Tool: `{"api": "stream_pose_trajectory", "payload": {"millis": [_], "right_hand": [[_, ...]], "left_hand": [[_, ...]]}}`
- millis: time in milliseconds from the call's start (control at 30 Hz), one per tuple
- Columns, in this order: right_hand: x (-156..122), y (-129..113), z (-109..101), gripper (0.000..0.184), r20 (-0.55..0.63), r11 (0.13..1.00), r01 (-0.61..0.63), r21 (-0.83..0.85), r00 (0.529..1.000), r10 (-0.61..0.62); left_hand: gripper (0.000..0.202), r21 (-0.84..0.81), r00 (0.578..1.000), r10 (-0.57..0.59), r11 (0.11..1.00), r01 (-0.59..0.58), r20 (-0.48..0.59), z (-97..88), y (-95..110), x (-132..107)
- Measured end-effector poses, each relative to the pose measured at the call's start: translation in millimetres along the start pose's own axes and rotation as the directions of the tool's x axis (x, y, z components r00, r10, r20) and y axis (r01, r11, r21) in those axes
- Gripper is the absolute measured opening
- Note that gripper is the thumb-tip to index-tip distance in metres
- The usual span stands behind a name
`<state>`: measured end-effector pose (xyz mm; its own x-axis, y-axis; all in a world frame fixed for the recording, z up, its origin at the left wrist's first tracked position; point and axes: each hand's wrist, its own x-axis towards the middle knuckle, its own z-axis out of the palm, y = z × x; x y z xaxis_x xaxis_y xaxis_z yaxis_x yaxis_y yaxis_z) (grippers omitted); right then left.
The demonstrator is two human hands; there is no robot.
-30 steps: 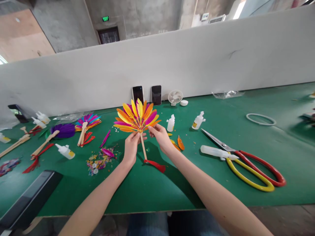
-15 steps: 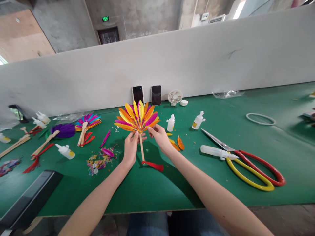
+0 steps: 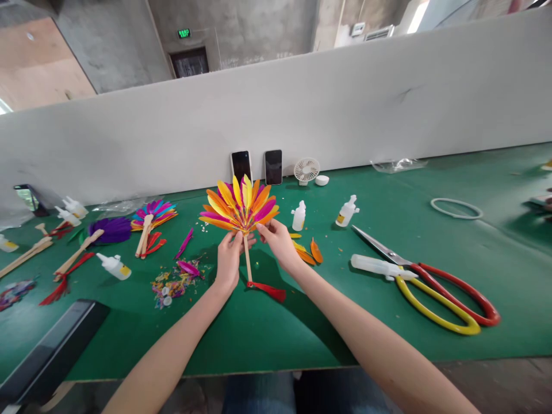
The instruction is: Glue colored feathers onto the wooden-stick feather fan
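I hold a feather fan [image 3: 240, 208] upright over the green table [image 3: 302, 322]; its feathers are yellow, orange and magenta. A thin wooden stick with a red tassel [image 3: 269, 290] hangs down from it to the table. My left hand [image 3: 228, 259] pinches the base of the feathers from the left. On the other side, my right hand [image 3: 278, 242] pinches the base with thumb and fingers. Loose orange and yellow feathers [image 3: 309, 252] lie just right of my right hand.
Large scissors [image 3: 435, 287] with red and yellow handles lie at right beside a white tube [image 3: 375, 266]. Small glue bottles [image 3: 299, 215] [image 3: 347, 211], two phones [image 3: 241, 165], a mini fan [image 3: 306, 170], finished fans [image 3: 150, 215], feather scraps [image 3: 175, 282] and a white ring [image 3: 456, 209] surround me.
The fan has tilted slightly, its stick now nearer upright, and the red tassel has shifted a little left. Both hands keep their pinch.
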<state>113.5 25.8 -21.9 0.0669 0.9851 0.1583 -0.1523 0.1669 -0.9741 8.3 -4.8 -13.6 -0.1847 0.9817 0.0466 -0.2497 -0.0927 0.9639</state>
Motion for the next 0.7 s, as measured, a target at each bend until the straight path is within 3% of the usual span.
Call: {"api": "stream_pose_trajectory", "payload": {"millis": [700], "right_hand": [[-3.4, -1.9, 3.9, 0.03, -0.014, 1.0, 0.012, 0.02, 1.0, -0.012]], "left_hand": [[0.024, -0.021, 1.0, -0.009, 1.0, 0.008, -0.015, 2.4, 3.7, -1.7]]}}
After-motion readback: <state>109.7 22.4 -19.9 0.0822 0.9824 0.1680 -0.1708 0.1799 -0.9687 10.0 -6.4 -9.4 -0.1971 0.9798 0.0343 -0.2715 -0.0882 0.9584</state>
